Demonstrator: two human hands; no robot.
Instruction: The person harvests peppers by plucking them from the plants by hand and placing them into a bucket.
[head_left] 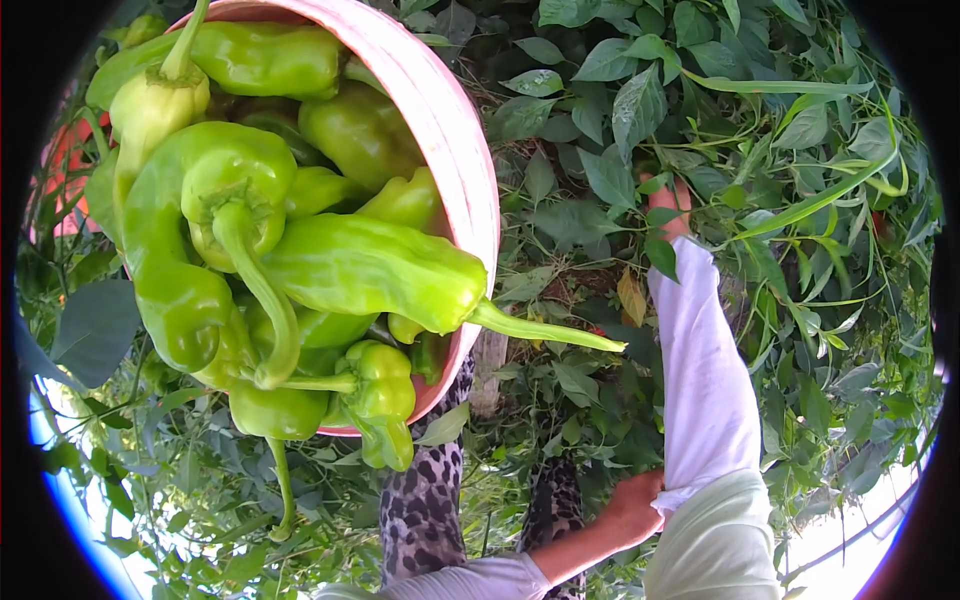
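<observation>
My right arm reaches forward in a white sleeve [705, 370]. My right hand [671, 206] is among the pepper plant leaves [612, 178], which hide its fingers. My left hand [634, 508] is bent across to the right arm and closed at the edge of the white sleeve, where the cloth draws to a point. Part of its fingers is behind the cloth. At the upper left, a pink bucket [468, 150] is heaped with long green peppers [375, 268]. One pepper's stem sticks out past the rim, and neither hand touches the bucket.
Dense green plants [800, 200] surround me on both sides. Below the bucket, my legs show in spotted trousers [425, 505]. A yellowed leaf [631, 296] hangs near the right forearm. Something red [65, 175] shows behind the bucket at far left.
</observation>
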